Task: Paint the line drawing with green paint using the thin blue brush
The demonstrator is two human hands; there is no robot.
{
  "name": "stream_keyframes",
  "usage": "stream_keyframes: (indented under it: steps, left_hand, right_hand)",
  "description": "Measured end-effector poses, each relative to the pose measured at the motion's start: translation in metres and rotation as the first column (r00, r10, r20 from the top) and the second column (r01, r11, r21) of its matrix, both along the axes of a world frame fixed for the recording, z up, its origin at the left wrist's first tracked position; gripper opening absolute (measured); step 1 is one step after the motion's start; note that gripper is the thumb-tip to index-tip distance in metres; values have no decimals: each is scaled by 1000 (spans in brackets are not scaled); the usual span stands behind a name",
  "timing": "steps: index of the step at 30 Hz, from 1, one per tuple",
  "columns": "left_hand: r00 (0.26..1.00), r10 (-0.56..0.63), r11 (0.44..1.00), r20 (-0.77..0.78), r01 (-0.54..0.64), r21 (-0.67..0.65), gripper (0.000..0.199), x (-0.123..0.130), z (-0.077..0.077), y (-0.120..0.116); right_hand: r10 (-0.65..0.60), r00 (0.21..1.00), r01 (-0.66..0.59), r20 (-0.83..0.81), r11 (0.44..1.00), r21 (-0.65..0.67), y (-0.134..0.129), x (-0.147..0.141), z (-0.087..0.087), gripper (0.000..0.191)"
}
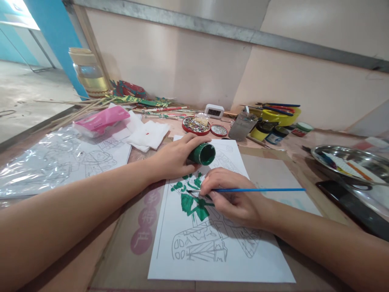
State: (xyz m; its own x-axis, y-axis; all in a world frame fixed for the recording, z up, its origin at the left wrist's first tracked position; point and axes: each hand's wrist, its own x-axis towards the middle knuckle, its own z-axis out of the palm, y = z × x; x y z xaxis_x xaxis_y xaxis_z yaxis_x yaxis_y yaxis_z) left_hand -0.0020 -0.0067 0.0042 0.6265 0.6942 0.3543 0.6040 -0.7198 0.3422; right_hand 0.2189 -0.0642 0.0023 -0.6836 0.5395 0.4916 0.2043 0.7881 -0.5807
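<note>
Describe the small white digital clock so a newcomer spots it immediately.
Find the pale wall ahead. At its foot, behind the round red dish of small shiny pieces, sits the clock, a white plastic box with a grey screen. That screen sets it apart from the dish and the clear cup of cloudy liquid to its right.

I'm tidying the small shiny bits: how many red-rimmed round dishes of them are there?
2: the larger dish before the white clock, and the smaller dish between it and the cup. Others may be hidden.
</note>
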Motion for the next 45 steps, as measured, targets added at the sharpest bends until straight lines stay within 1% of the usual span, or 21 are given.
stream_keyframes:
  steps: [9, 18, 24, 28, 32, 37, 45]
  left_hand:
    - [1000, -3, 1000, 2, 3, -4, 69, 0, 0, 0]
    - [1000, 0, 1000, 5, 0, -1, 70, -1, -1, 0]
    - [1000, -1, 1000, 4, 1, 2, 68, -1, 0, 0]
    - [1000, 1, 1000, 1, -1, -4, 69, -1, 0, 0]
    - [1000, 6, 1000, -3, -6, 1, 69, -1, 0, 0]
    - [1000, 6, 1000, -3, -6, 3, 68, -1, 0, 0]
    - [1000, 3, 1000, -4, -3, -3, 67, 0, 0, 0]
  right_hand:
    - [5, 999, -5, 33, 1000, 3, 0, -1, 1, 20]
    - [-16, 1000, 16, -23, 1000, 3, -1, 0, 2, 20]
    - [-21, 1000, 21, 11, 1000, -15, 1, 0, -1, 19]
    - [-12, 1000, 13, 28, 1000, -15, 0, 0, 0, 21]
    - [1, 1000, -1, 3, 1000, -1, 0, 0, 3, 22]
    - [-22, 999, 22, -33, 1000, -2, -1, 0, 2, 20]
    - [-11, 1000, 11, 14, 1000, -18, 0, -1, -1, 20]
